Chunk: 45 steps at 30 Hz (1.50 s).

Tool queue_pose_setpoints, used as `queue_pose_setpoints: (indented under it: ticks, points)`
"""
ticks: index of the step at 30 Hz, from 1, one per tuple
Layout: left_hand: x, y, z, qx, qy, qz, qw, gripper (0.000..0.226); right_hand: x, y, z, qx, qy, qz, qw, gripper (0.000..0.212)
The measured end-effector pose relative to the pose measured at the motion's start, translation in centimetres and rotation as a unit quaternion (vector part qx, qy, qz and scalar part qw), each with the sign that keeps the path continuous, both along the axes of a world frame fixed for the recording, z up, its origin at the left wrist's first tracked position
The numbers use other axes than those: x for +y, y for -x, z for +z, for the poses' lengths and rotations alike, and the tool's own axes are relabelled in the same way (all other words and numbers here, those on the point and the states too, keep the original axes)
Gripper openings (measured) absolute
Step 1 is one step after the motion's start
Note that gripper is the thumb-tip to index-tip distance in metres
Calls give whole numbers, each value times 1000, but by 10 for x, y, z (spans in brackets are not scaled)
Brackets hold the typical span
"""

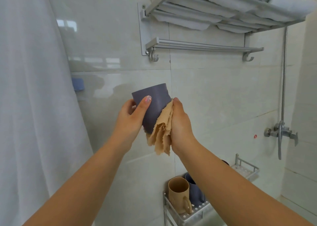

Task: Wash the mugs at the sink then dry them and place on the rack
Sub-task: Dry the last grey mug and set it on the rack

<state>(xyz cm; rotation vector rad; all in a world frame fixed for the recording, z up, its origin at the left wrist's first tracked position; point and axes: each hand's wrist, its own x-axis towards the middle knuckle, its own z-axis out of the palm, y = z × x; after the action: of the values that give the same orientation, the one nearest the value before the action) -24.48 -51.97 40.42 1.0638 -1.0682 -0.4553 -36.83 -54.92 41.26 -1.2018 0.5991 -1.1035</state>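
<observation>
— What are you holding up?
— You have a grey-purple mug (153, 105), tilted, with a tan cloth (163, 133) against its side.
— And on the rack (192, 216)?
— A tan mug (179, 194) and a grey-blue mug (196, 191), side by side.

Landmark: towel shelf (223, 11), metal, fixed high on tiled wall (214, 92). White towels (283, 1) folded on top of it. Towel bar (204, 45) just under shelf, w/ two hooks (153, 56) hanging at its ends. White curtain (30, 88) well left of shelf, runs full height. Small blue holder (78, 84) on wall below-left of shelf, next to curtain edge. Shower hose (283, 74) drops from shelf's right end down to a chrome mixer tap (281, 133), well below-right. Red dot (255, 136) on wall just left of tap.
</observation>
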Motion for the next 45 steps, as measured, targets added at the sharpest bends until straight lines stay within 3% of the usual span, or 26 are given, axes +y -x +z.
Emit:
queue_pose_setpoints:
  ticks: [2, 5, 8, 11, 14, 18, 20, 23, 27, 30, 32, 34, 39, 43, 45]
  points:
    - [1, 5, 3, 14, 9, -23, 1000, 81, -2, -3, -1, 23, 80, -61, 995, 41]
    - [4, 15, 4, 18, 7, -24, 1000, 115, 3, -9, -10, 9, 232, -103, 967, 37]
    - [9, 19, 7, -3, 25, -37, 999, 117, 2, -11, -13, -33, 252, -102, 962, 42]
    - [16, 18, 9, -40, 12, -75, 996, 79, -10, -1, 3, -44, 181, -105, 977, 39]
    - [26, 20, 12, -62, 7, -146, 987, 31, -15, 8, 17, -5, 232, -102, 967, 34]
    - [33, 16, 19, -85, -9, -181, 980, 29, -17, 15, 23, 77, 387, -123, 910, 33]
    - [36, 14, 23, -105, -17, -187, 977, 29, -21, 18, 32, 92, 381, -107, 914, 36]
    - [37, 16, 24, -101, -8, -173, 980, 30, -25, 21, 41, 104, 269, -57, 956, 39]
    - [30, 23, 14, -1, 5, -127, 992, 50, -23, 15, 25, -26, 124, 10, 992, 26]
    - [26, 27, 8, 103, -7, -104, 989, 58, -20, 6, 9, -16, 169, -42, 985, 21]
    - [24, 26, 9, 145, -8, -92, 985, 75, -16, 1, 2, -37, 164, -21, 986, 15]
    - [23, 21, 10, 152, 0, -82, 985, 77, -8, 0, -2, -36, 158, 6, 987, 25]
    - [27, 13, 13, 126, -27, -118, 985, 57, -4, 1, 6, 15, 255, -24, 967, 32]
    - [33, 9, 17, 50, -32, -140, 988, 44, -14, 6, 22, 87, 357, -34, 929, 22]
    - [35, 6, 19, 18, -29, -150, 988, 42, -18, 7, 26, 98, 368, -48, 923, 28]
